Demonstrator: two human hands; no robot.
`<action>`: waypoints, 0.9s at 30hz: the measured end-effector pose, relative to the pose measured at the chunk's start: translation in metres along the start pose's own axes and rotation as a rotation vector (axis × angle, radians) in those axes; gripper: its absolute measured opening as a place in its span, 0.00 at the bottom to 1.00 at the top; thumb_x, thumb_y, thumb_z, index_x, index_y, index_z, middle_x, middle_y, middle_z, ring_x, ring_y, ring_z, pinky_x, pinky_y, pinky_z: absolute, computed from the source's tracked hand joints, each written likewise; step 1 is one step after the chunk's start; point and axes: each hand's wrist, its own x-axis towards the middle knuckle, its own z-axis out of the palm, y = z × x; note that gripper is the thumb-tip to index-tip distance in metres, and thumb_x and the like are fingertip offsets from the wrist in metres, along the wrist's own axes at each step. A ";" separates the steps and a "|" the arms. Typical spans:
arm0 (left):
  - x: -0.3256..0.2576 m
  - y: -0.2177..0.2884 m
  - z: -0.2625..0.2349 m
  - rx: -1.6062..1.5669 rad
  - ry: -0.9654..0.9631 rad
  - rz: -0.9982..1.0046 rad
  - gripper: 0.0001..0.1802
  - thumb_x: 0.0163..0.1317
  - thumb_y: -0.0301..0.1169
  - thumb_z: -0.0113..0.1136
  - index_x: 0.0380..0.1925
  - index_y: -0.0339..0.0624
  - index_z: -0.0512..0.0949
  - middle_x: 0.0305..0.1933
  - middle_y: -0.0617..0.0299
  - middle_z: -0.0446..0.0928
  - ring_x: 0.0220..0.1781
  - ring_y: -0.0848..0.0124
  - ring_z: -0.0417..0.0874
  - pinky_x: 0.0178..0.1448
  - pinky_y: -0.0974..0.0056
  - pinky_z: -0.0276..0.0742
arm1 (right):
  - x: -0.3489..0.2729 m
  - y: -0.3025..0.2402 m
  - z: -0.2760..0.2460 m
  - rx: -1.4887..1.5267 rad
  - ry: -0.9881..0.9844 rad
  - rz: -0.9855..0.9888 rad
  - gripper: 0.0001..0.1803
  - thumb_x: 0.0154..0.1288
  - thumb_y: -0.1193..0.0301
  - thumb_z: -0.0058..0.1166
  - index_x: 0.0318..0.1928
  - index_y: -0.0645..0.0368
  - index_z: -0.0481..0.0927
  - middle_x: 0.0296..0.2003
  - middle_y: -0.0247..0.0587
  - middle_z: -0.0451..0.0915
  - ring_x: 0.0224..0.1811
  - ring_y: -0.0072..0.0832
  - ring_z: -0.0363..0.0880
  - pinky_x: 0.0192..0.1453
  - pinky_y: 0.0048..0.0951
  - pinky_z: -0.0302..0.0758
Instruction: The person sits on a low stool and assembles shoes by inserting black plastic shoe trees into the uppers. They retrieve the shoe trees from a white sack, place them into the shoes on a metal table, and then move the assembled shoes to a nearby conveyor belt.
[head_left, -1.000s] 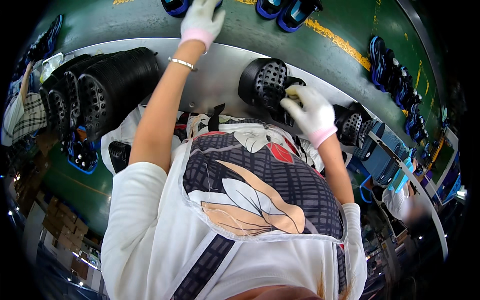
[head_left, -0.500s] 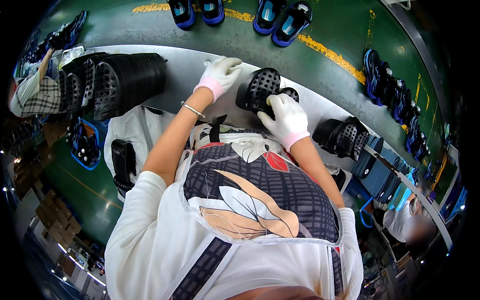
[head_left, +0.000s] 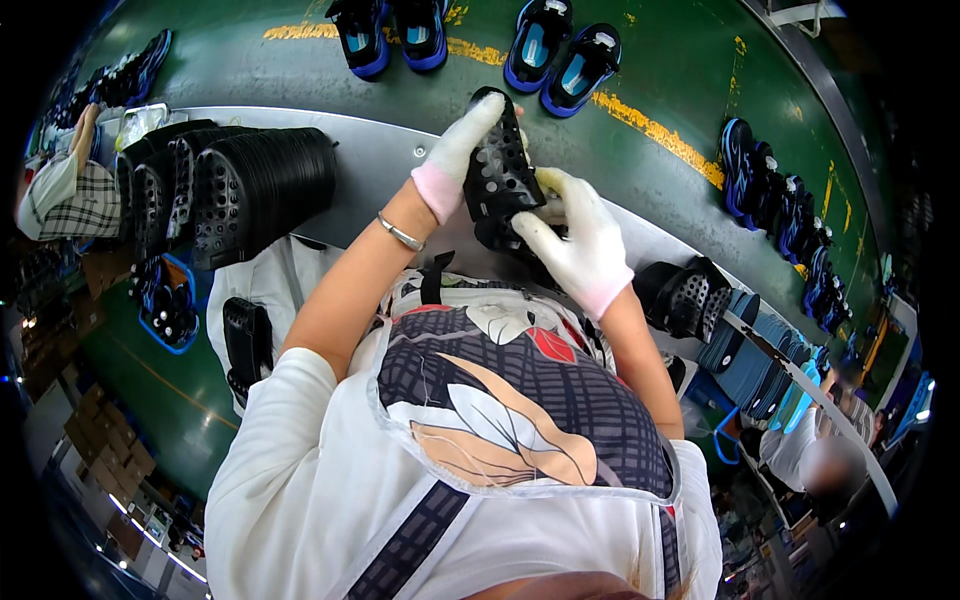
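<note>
Between my hands, above the metal table, a black sole-shaped insert point(head_left: 500, 165) with many round holes stands tilted. My gloved left hand point(head_left: 462, 148) grips its far end, thumb along the top face and fingers behind. At the near end, my gloved right hand point(head_left: 580, 235) has thumb and fingers closed around the same insert. Another dark part point(head_left: 495, 232) shows just below it, mostly hidden; I cannot tell whether it is joined on. To the left lies a long nested row of similar black inserts point(head_left: 265, 190), and a shorter stack point(head_left: 688, 298) sits right of my right hand.
The narrow metal table point(head_left: 380, 150) curves across in front of me. Blue-and-black shoes point(head_left: 565, 60) stand on the green floor beyond, more in a row point(head_left: 780, 200) at right. Dark blue flat insoles point(head_left: 755, 340) lie at lower right. Co-workers point(head_left: 70, 200) sit at both sides.
My left hand has moved right from the bare table and taken hold of the insert's far end. The insert is now raised and tilted up; my right hand has shifted slightly nearer me.
</note>
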 end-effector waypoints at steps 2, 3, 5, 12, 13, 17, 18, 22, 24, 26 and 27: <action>0.016 -0.003 -0.008 0.018 0.090 0.079 0.24 0.65 0.51 0.53 0.47 0.42 0.70 0.36 0.58 0.77 0.35 0.68 0.81 0.41 0.64 0.80 | 0.009 0.003 0.008 -0.173 -0.024 0.114 0.27 0.56 0.64 0.61 0.53 0.66 0.72 0.39 0.50 0.79 0.40 0.33 0.82 0.45 0.31 0.77; 0.022 -0.003 -0.007 0.060 0.106 0.128 0.21 0.63 0.51 0.56 0.41 0.44 0.71 0.32 0.60 0.77 0.31 0.71 0.79 0.38 0.67 0.78 | 0.016 -0.001 0.009 -0.121 -0.041 0.162 0.26 0.59 0.59 0.59 0.51 0.66 0.73 0.37 0.53 0.80 0.39 0.38 0.82 0.45 0.33 0.76; 0.034 0.000 -0.005 0.140 0.173 0.190 0.21 0.63 0.51 0.56 0.38 0.44 0.72 0.31 0.62 0.76 0.30 0.73 0.78 0.36 0.68 0.77 | 0.025 0.002 0.015 -0.164 0.011 0.190 0.26 0.59 0.57 0.58 0.49 0.66 0.73 0.36 0.55 0.80 0.39 0.42 0.82 0.44 0.35 0.76; 0.082 0.019 -0.013 0.474 0.304 0.292 0.30 0.65 0.56 0.48 0.45 0.38 0.77 0.38 0.60 0.78 0.42 0.69 0.75 0.51 0.64 0.70 | 0.078 0.019 0.016 -0.451 0.140 0.197 0.23 0.62 0.50 0.50 0.37 0.60 0.73 0.30 0.56 0.80 0.36 0.53 0.79 0.44 0.47 0.74; 0.091 0.022 -0.022 0.615 0.345 0.289 0.28 0.65 0.54 0.47 0.46 0.38 0.76 0.40 0.55 0.78 0.45 0.62 0.76 0.53 0.61 0.70 | 0.087 0.025 0.012 -0.530 0.126 0.243 0.23 0.62 0.50 0.49 0.37 0.60 0.73 0.30 0.56 0.81 0.36 0.53 0.80 0.44 0.47 0.74; 0.116 0.021 -0.041 1.309 0.224 0.627 0.21 0.62 0.44 0.48 0.44 0.39 0.76 0.46 0.43 0.75 0.52 0.47 0.74 0.58 0.53 0.69 | 0.124 0.046 -0.011 -0.688 0.087 0.415 0.25 0.62 0.48 0.47 0.37 0.60 0.76 0.31 0.56 0.81 0.38 0.51 0.81 0.46 0.45 0.75; 0.123 0.019 -0.047 1.411 0.141 0.658 0.17 0.58 0.38 0.51 0.40 0.39 0.77 0.47 0.46 0.75 0.51 0.48 0.75 0.59 0.52 0.70 | 0.134 0.050 -0.015 -0.693 0.073 0.418 0.25 0.61 0.48 0.47 0.38 0.60 0.77 0.32 0.57 0.81 0.38 0.51 0.81 0.47 0.45 0.75; 0.155 0.009 -0.056 1.731 0.064 0.618 0.13 0.60 0.37 0.54 0.39 0.41 0.78 0.46 0.49 0.75 0.49 0.52 0.77 0.55 0.53 0.74 | 0.175 0.046 -0.034 -0.796 -0.088 0.475 0.26 0.59 0.48 0.46 0.40 0.59 0.80 0.39 0.55 0.81 0.44 0.48 0.80 0.51 0.41 0.75; 0.167 0.006 -0.052 1.872 0.061 0.494 0.12 0.61 0.36 0.55 0.39 0.42 0.78 0.45 0.50 0.76 0.49 0.52 0.77 0.53 0.54 0.75 | 0.196 0.040 -0.039 -0.897 -0.168 0.482 0.26 0.60 0.51 0.44 0.45 0.57 0.81 0.42 0.52 0.81 0.48 0.46 0.80 0.53 0.40 0.75; 0.165 0.005 -0.037 1.859 0.048 0.428 0.12 0.61 0.38 0.55 0.40 0.43 0.78 0.44 0.51 0.76 0.47 0.53 0.79 0.49 0.54 0.77 | 0.210 0.034 -0.039 -0.954 -0.155 0.482 0.23 0.60 0.54 0.43 0.42 0.58 0.82 0.40 0.53 0.81 0.46 0.47 0.80 0.52 0.41 0.75; 0.160 0.002 -0.032 1.797 0.018 0.433 0.15 0.63 0.40 0.52 0.40 0.40 0.76 0.44 0.50 0.75 0.45 0.50 0.78 0.49 0.51 0.74 | 0.218 0.039 -0.035 -1.015 -0.124 0.451 0.21 0.60 0.57 0.42 0.40 0.58 0.83 0.43 0.53 0.81 0.46 0.46 0.80 0.52 0.41 0.76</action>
